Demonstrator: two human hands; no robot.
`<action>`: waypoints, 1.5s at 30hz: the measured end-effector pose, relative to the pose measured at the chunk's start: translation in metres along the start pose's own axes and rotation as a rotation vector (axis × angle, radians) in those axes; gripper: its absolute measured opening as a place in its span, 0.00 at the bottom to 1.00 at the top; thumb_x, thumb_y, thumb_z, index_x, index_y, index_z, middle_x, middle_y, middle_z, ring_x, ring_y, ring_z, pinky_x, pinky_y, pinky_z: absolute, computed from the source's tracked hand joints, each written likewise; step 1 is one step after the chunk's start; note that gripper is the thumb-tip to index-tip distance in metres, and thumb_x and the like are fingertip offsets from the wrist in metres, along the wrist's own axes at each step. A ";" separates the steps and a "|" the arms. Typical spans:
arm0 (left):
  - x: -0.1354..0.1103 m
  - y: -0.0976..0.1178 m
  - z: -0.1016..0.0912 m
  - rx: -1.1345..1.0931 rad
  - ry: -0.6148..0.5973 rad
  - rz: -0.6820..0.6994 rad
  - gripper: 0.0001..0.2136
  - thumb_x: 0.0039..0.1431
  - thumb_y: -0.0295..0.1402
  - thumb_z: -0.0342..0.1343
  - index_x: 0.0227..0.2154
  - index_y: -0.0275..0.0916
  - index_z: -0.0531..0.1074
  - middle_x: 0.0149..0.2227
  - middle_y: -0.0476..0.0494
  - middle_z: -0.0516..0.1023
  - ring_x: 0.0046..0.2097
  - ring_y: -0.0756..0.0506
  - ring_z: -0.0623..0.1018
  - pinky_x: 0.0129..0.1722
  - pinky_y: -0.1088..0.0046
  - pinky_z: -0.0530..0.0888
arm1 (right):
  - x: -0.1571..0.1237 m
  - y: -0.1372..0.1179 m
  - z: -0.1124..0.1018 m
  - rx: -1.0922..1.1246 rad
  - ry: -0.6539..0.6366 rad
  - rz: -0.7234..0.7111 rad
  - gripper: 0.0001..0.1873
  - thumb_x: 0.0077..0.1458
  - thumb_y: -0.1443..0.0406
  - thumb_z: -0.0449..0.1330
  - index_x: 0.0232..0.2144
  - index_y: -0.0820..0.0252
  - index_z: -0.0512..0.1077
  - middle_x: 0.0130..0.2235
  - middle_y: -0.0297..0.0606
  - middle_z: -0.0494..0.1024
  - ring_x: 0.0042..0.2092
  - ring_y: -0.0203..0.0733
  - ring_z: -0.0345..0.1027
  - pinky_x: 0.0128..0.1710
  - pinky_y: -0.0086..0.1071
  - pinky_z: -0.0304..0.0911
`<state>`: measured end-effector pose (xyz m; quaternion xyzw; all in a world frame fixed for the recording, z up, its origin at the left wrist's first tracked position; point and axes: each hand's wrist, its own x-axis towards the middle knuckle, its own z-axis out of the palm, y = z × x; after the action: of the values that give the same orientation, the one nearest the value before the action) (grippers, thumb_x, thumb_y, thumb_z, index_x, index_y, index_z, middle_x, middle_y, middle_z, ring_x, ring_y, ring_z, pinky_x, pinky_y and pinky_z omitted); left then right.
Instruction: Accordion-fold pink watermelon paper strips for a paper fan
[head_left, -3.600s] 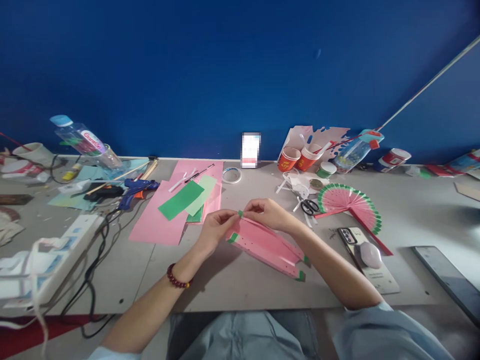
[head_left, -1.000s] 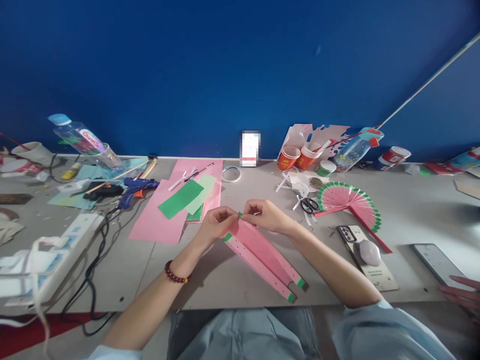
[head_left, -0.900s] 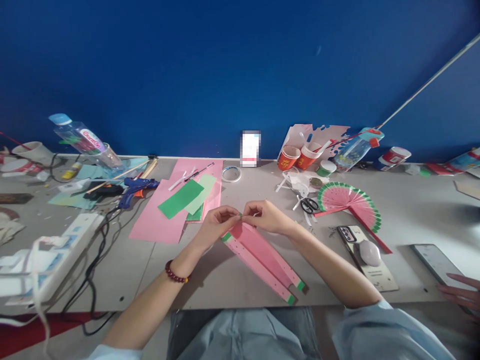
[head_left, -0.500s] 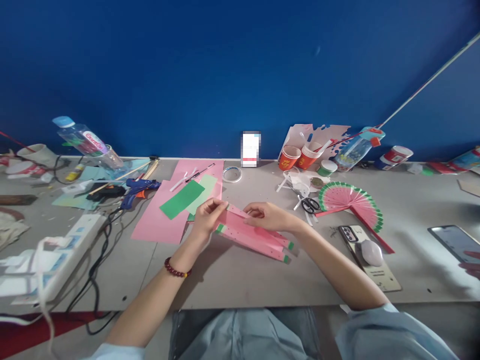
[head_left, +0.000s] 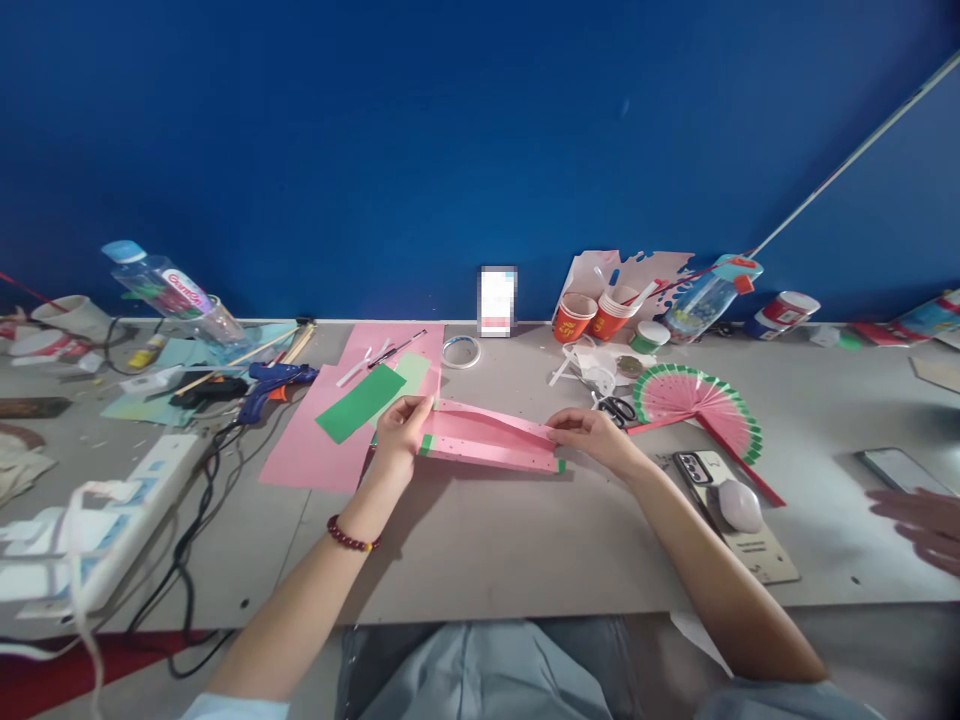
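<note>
My left hand (head_left: 405, 432) pinches the left end of a folded pink paper (head_left: 491, 450), which has green ends and small dark dots. At the paper's right end, my right hand (head_left: 589, 438) pinches the upper edge. Between the two hands the paper is stretched sideways, its folds slightly apart, just above the table. Left of it lie a dark green paper strip (head_left: 361, 403), a light green paper (head_left: 415, 378) and pink sheets (head_left: 304, 440). A finished pink fan (head_left: 694, 395) with a green zigzag rim lies spread open to the right.
Behind my hands are a tape roll (head_left: 460, 352) and a propped phone (head_left: 497, 300). Scissors (head_left: 616, 410) and paper cups (head_left: 576, 318) stand or lie right of centre. A phone (head_left: 739, 530) carries a mouse (head_left: 739, 505). A blue glue gun (head_left: 271, 388) and power strip (head_left: 139, 520) are left. Another person's hand (head_left: 919, 525) is far right.
My right hand has slid to the right end of the folded paper and holds it there. The paper has swung up to nearly level. The other person's hand has moved further into view.
</note>
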<state>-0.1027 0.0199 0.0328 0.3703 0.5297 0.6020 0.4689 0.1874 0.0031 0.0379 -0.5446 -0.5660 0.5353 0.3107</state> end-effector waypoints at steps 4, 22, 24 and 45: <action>0.002 -0.002 -0.004 0.152 -0.055 0.080 0.11 0.45 0.40 0.64 0.25 0.36 0.72 0.26 0.48 0.74 0.30 0.49 0.72 0.30 0.75 0.67 | 0.007 0.008 0.001 0.020 0.103 -0.070 0.20 0.45 0.52 0.64 0.29 0.64 0.77 0.29 0.39 0.77 0.31 0.38 0.69 0.34 0.32 0.66; -0.004 -0.021 -0.004 1.082 -0.499 0.744 0.10 0.60 0.22 0.46 0.36 0.41 0.69 0.35 0.46 0.76 0.39 0.45 0.74 0.40 0.67 0.69 | 0.018 0.030 -0.003 -0.490 0.405 -0.247 0.08 0.48 0.61 0.56 0.25 0.58 0.71 0.25 0.36 0.74 0.29 0.39 0.65 0.32 0.31 0.59; -0.005 -0.022 -0.002 1.176 -0.509 0.785 0.11 0.60 0.21 0.46 0.38 0.41 0.70 0.35 0.45 0.76 0.38 0.44 0.74 0.40 0.67 0.69 | 0.019 0.031 -0.006 -0.558 0.383 -0.281 0.08 0.48 0.62 0.55 0.24 0.58 0.71 0.26 0.36 0.73 0.30 0.40 0.65 0.33 0.31 0.59; -0.006 -0.020 0.004 1.445 -0.825 0.951 0.15 0.58 0.15 0.41 0.40 0.36 0.67 0.40 0.41 0.70 0.42 0.43 0.70 0.44 0.66 0.68 | 0.014 0.011 -0.002 -1.106 0.081 -0.389 0.13 0.58 0.72 0.50 0.35 0.63 0.75 0.37 0.43 0.77 0.43 0.44 0.67 0.44 0.33 0.60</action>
<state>-0.0933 0.0151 0.0145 0.9293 0.3603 0.0792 -0.0167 0.1896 0.0150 0.0249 -0.5320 -0.8384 0.0725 0.0941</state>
